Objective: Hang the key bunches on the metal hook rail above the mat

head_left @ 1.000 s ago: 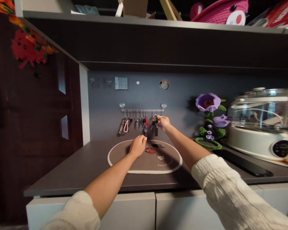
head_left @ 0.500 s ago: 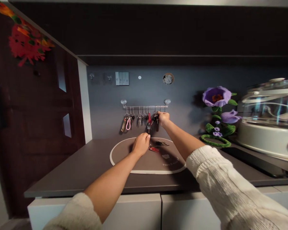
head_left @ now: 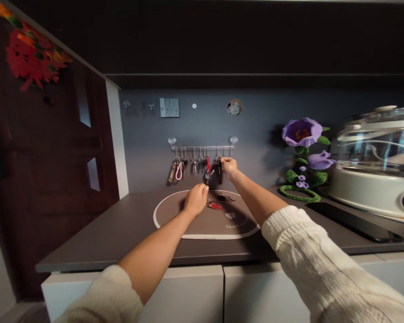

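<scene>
A clear rail (head_left: 204, 147) with hooks is fixed to the wall, and several bunches of keys hang from it. My right hand (head_left: 229, 168) is closed in a pinch at the right part of the rail, on a bunch of keys (head_left: 218, 165) with a ring. Lower down, my left hand (head_left: 196, 198) is closed, its fingertips at the lower end of a hanging silver key (head_left: 207, 175) below a red key holder (head_left: 208, 165). Keys with a red tag (head_left: 215, 206) lie on the oval brown mat (head_left: 195, 229) beneath. A pink loop (head_left: 178, 171) hangs at the left.
Purple artificial flowers (head_left: 303, 134) with a green ring base stand on the right of the counter (head_left: 97, 237). Beside them are a black phone-like slab (head_left: 357, 223) and a cream appliance (head_left: 366, 188) with a clear top. A dark cabinet (head_left: 202, 40) overhangs the wall.
My right hand stays at the rail, and the keys by its fingers now hang straighter, with the ring in clearer view. My left hand has hardly moved. The view has shifted slightly.
</scene>
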